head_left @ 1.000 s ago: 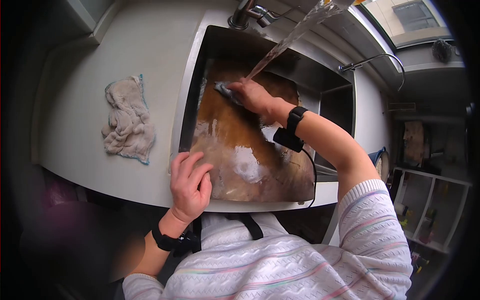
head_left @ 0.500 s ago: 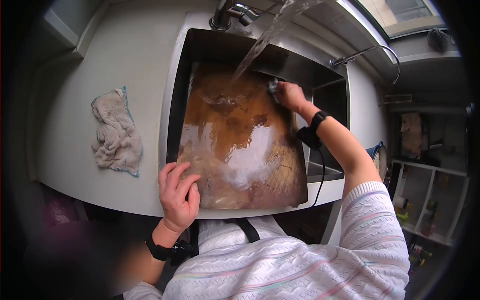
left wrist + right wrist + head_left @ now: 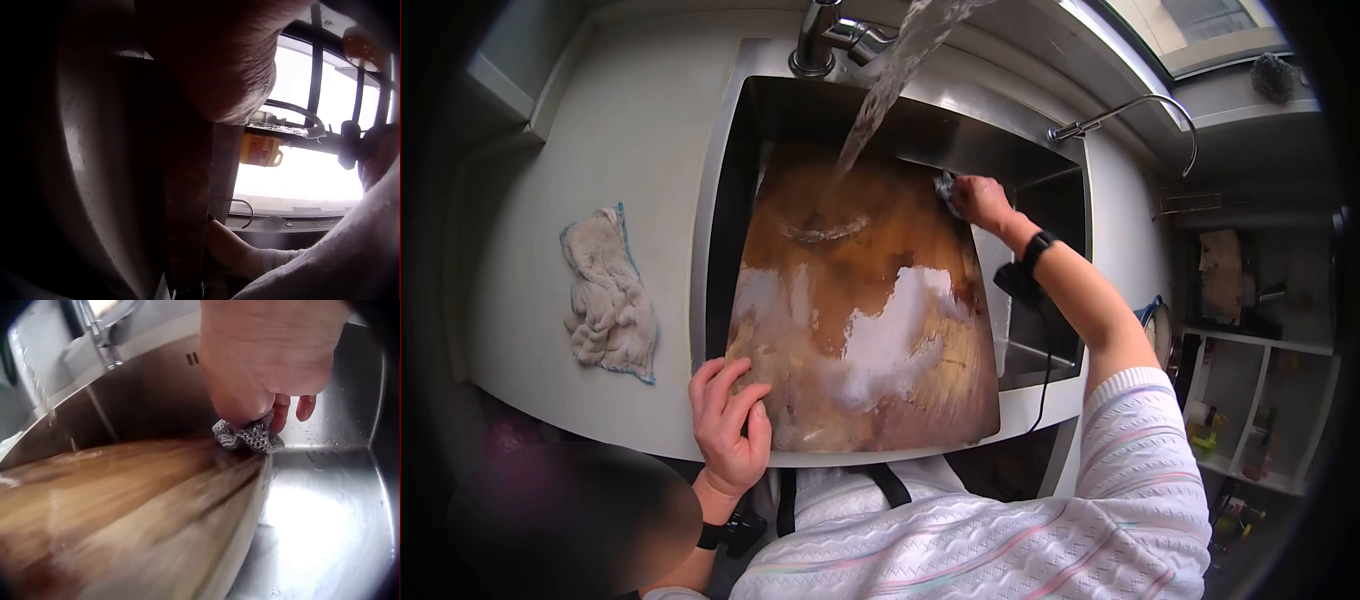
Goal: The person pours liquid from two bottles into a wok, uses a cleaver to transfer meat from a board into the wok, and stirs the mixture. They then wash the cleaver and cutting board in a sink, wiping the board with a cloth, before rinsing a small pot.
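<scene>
A large, wet wooden board [image 3: 820, 325] lies slanted in the metal sink, its near edge over the counter front. At the board's far right corner, my right hand [image 3: 983, 203] pinches a grey mesh scrubber [image 3: 250, 436]. The right wrist view shows the scrubber against the board's side edge, fingers bent over it. My left hand [image 3: 732, 435] rests at the near left corner with fingers loosely bent and fingertips on the board. Water [image 3: 890, 85] pours onto the far part of the board. In the left wrist view the left hand is dark and its fingers are hidden.
A crumpled beige cloth [image 3: 608, 300] lies on the counter left of the sink [image 3: 700, 240]. Behind the sink stands a faucet [image 3: 815, 45], with a thin curved spout [image 3: 1145, 98] to its right. A cable hangs from my right wrist. Shelves [image 3: 1250, 400] stand at the right.
My right hand has moved the scrubber from the board's far left-middle to its far right corner. The left hand stays at the near left corner. The view has shifted slightly.
</scene>
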The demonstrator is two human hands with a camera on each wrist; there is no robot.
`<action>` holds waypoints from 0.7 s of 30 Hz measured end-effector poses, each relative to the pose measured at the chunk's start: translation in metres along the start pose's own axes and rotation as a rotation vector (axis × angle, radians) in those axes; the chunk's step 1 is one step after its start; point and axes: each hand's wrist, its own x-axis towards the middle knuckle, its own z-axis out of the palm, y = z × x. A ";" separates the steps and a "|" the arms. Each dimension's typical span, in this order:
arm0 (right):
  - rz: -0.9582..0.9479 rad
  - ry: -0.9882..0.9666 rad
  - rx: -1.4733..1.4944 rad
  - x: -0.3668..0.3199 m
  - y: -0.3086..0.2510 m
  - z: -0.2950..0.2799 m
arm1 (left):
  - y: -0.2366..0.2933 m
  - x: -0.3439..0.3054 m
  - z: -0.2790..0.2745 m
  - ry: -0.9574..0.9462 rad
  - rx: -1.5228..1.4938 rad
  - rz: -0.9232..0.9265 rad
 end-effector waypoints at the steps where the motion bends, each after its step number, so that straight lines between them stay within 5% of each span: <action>1: 0.055 -0.033 -0.111 0.015 0.008 0.003 | 0.000 0.000 0.000 -0.001 0.002 -0.002; 6: 0.127 -0.196 -0.238 0.063 0.013 0.006 | 0.001 0.001 0.001 0.013 0.018 -0.001; 8: -0.108 -0.065 -0.111 0.064 -0.003 0.018 | 0.003 0.000 0.002 0.029 0.026 -0.008; 10: -0.144 -0.042 0.002 0.058 -0.049 0.023 | 0.003 0.001 0.001 0.032 0.017 -0.004; 12: -0.190 -0.123 0.250 0.045 -0.112 0.016 | 0.004 0.000 0.001 0.038 0.007 -0.024; 16: -0.585 -0.168 0.581 -0.017 -0.206 0.001 | 0.003 0.000 0.002 0.046 -0.011 -0.018; 21: -0.830 -0.265 0.536 -0.116 -0.208 -0.044 | 0.001 -0.001 0.003 0.051 0.012 0.003</action>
